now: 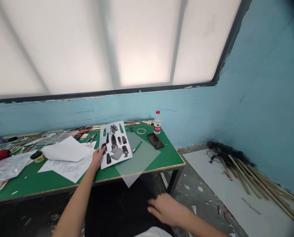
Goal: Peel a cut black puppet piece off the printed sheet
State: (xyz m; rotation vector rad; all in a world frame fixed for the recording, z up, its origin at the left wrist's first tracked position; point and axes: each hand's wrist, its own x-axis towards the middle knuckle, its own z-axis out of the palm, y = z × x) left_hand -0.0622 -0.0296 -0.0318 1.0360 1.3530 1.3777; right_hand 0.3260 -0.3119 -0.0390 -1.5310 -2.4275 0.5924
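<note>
My left hand (97, 158) reaches forward to the green table (169, 157) and grips the lower left edge of a white sheet printed with black cut-out shapes (114, 143). The sheet lies partly over a translucent sheet (137, 163) that hangs past the table's front edge. My right hand (165, 208) hovers low over my dark lap, below the table, fingers stretched out and holding nothing.
A green pen (137, 146), a phone (155, 140), a tape ring (141, 131) and a water bottle (157, 122) sit at the table's right end. White drawing papers (65, 154), a small jar (37, 156) and clutter fill the left. Bamboo sticks (257, 184) lie on the floor at right.
</note>
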